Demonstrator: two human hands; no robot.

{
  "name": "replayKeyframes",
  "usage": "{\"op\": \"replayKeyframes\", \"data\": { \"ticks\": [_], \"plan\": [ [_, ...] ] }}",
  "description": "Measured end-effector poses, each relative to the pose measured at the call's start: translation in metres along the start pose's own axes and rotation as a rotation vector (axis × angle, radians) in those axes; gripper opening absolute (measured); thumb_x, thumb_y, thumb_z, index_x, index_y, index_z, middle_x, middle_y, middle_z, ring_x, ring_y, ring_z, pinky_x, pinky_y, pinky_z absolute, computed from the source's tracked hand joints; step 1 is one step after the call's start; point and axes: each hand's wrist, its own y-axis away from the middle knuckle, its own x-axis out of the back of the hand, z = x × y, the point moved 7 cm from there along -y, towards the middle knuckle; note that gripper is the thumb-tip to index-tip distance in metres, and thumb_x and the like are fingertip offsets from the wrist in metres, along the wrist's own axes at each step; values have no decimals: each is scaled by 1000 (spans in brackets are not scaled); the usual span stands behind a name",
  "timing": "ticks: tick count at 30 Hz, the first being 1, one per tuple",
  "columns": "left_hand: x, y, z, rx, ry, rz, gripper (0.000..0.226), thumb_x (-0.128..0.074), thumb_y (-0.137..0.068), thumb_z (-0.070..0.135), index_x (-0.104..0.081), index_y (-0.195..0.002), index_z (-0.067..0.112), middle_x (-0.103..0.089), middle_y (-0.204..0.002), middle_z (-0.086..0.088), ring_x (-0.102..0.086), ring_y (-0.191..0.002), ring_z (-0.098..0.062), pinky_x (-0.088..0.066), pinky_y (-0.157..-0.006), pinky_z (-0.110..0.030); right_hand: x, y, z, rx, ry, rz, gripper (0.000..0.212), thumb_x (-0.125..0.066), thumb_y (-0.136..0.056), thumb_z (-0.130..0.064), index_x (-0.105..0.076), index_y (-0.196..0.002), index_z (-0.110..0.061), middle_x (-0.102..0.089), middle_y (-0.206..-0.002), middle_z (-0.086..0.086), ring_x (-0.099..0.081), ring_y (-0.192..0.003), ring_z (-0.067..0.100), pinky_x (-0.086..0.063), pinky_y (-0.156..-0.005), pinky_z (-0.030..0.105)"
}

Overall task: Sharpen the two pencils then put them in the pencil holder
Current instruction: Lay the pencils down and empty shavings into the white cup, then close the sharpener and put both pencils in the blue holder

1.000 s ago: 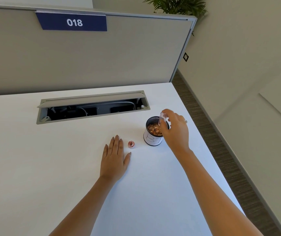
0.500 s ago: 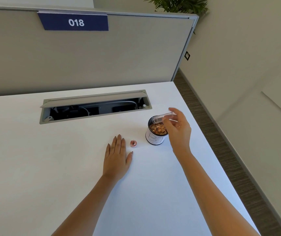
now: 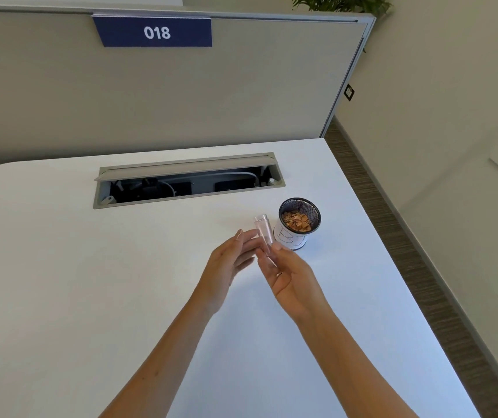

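On the white desk (image 3: 97, 297) the clear sharpener case (image 3: 263, 233), a second ago tipped over the shavings-filled mesh cup (image 3: 299, 222), is now pinched in the right hand (image 3: 289, 276) beside the raised, loose-fingered left hand (image 3: 226, 263), so emptying looks finished; no pencils are seen.

White desk (image 3: 91, 297) with a rounded left corner. A grey hatch (image 3: 189, 168) stands open near the back edge, cables visible inside. Beige partition panel (image 3: 181, 95) behind the desk, metal-framed, carrying a blue sign (image 3: 155, 32) marked 018. Green plant (image 3: 338, 2) leaves above the panel's right end. Cream wall (image 3: 440, 86) at right with a small dark wall plate (image 3: 349, 92). Brown striped floor (image 3: 392, 221) beside the desk. Even, bright light.
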Motion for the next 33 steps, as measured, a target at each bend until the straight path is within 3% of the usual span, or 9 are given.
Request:
{"op": "replayKeyframes", "data": {
  "ticks": [4,6,10,14,17,20,23,27,33],
  "plan": [
    [-6,3,3,-3,40,-25,42,-52,-94,33,-63,-125,9,-71,-120,-8,-67,-113,-20,-51,-100,-31,8,-3,16,-31,98,-3,26,-60,-89,-7,-64,-112,4,-70,-103,12,-67,-90,15,-56,-78,21],
    [3,1,-1,6,48,25,32,-58,-94,19,-66,-120,4,-73,-115,-12,-70,-105,-23,-53,-96,-32,12,-6,17,-33,216,-1,20,-62,-89,-10,-67,-106,0,-71,-97,10,-67,-88,14,-56,-77,22],
    [18,-3,-12,51,96,61,24,-58,-95,14,-68,-114,4,-75,-111,-10,-71,-105,-22,-55,-90,-30,28,-18,11,16,524,146,11,-64,-90,-17,-70,-92,-8,-72,-88,7,-67,-82,17,-55,-75,27],
    [41,-6,-26,99,163,138,16,-56,-96,6,-68,-107,8,-77,-103,-6,-72,-99,-19,-57,-84,-26,42,-41,0,272,1025,380,21,-70,-83,-18,-64,-102,-15,-66,-100,3,-64,-81,15,-55,-77,29],
    [54,-8,-37,141,194,157,17,-56,-96,5,-66,-110,5,-76,-104,-9,-72,-97,-21,-58,-79,-25,27,-56,8,425,1371,286,39,-69,-83,-14,-57,-120,-13,-56,-118,2,-62,-80,13,-48,-75,21],
    [63,-8,-49,200,158,149,17,-56,-97,7,-67,-109,4,-76,-104,-10,-72,-94,-21,-58,-79,-25,20,-71,21,433,1537,252,48,-68,-83,-20,-51,-127,-11,-47,-127,3,-61,-86,20,-46,-76,27],
    [73,-6,-58,234,140,162,17,-57,-96,7,-66,-110,3,-75,-104,-11,-73,-91,-20,-59,-76,-24,20,-81,23,414,1542,330,44,-68,-83,-24,-55,-122,-8,-47,-125,7,-57,-93,25,-43,-78,29],
    [75,-5,-60,246,148,161,21,-58,-96,7,-64,-114,0,-76,-102,-10,-74,-89,-19,-59,-73,-24,20,-86,20,433,1509,375,20,-66,-82,-19,-65,-99,-10,-53,-111,8,-57,-78,21,-46,-74,28],
    [72,3,-55,237,112,127,19,-57,-96,9,-66,-112,5,-74,-102,-10,-72,-91,-21,-57,-83,-32,20,-70,19,303,1159,235,10,-67,-77,-10,-69,-82,-19,-68,-92,0,-65,-79,15,-54,-81,35]
  ]
}}
